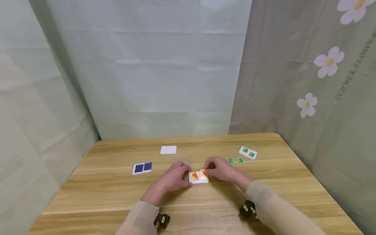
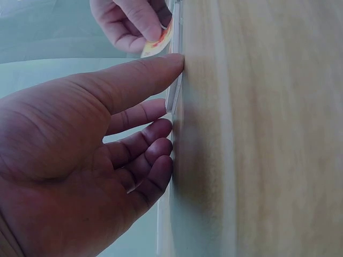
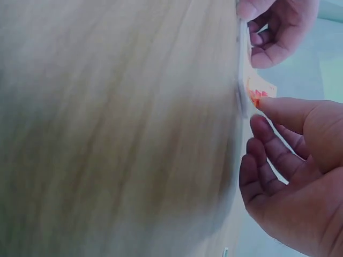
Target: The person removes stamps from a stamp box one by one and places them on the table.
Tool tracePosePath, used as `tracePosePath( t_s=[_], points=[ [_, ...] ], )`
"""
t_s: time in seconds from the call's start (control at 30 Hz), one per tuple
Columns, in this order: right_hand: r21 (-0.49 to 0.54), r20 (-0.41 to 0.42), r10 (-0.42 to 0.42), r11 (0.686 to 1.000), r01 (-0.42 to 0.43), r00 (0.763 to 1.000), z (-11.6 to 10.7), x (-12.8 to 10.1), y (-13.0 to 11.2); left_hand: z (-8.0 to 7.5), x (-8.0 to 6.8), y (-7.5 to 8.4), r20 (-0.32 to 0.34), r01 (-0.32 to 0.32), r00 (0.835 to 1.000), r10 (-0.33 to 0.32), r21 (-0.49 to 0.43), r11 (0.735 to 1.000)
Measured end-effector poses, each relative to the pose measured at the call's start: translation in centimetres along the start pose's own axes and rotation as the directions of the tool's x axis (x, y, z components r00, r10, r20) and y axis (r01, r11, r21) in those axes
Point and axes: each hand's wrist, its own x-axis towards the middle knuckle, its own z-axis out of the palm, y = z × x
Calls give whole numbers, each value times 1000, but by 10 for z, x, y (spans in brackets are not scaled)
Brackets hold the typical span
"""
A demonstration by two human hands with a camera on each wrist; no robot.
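Wooden surface (image 1: 264, 195), both hands near its centre. Left hand (image 1: 171, 179) steadies the white tray (image 1: 199, 181) from the left; thumb tip presses the tray edge, other fingers loosely bent, grip holding nothing. Right hand (image 1: 220, 168) pinches a small orange-red card (image 1: 203, 174) between thumb and forefinger; grip narrow, closed on the card, which sits tilted over the tray's right half. A second orange card (image 1: 194, 176) lies in the left half. Blue tray (image 1: 142, 168) left, blank white tray (image 1: 168, 149) behind, green tray (image 1: 248, 152) and two loose green cards (image 1: 236, 160) right.
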Motion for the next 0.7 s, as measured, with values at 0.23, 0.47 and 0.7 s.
tracePosePath(
  t_s=[0.23, 0.47, 0.7],
  points=[
    [87, -37, 0, 996, 3, 999, -8, -6, 3, 2, 0, -1, -10, -1, 1000, 1, 9, 1000],
    [91, -82, 43, 995, -36, 996, -15, -19, 10, 3, -1, -1, 0, 23, 1000, -23, -3, 1000],
    [80, -102, 32, 996, -24, 994, -31, -29, 15, 2, -1, 1, -6, 24, 1000, -24, -15, 1000]
  ],
)
